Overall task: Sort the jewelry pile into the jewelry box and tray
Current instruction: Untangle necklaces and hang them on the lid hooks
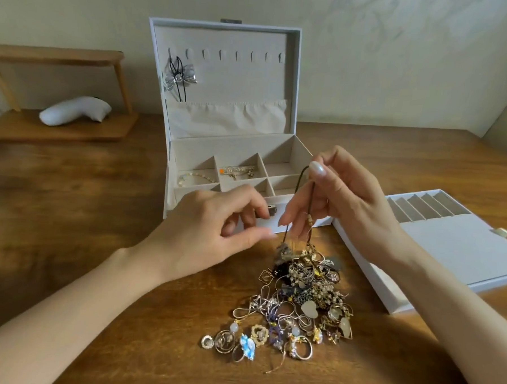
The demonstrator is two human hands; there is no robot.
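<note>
A tangled jewelry pile (296, 299) of rings, chains and pendants lies on the wooden table in front of me. My right hand (343, 190) pinches a dark brown cord necklace (300, 194) and holds it up; its lower end still hangs into the top of the pile. My left hand (215, 231) hovers left of the cord with fingers loosely curled, holding nothing. Behind stands the open white jewelry box (293, 76): a silver bow necklace (179, 76) hangs in the lid, a bead bracelet (197, 178) and a gold piece (238, 170) lie in compartments. The white tray (449, 246) sits at right.
A wooden shelf stand (60, 93) with a white bust-shaped display (77, 110) stands at the back left. A wall runs behind the table. Bare wood shows to the left of the pile and along the front edge.
</note>
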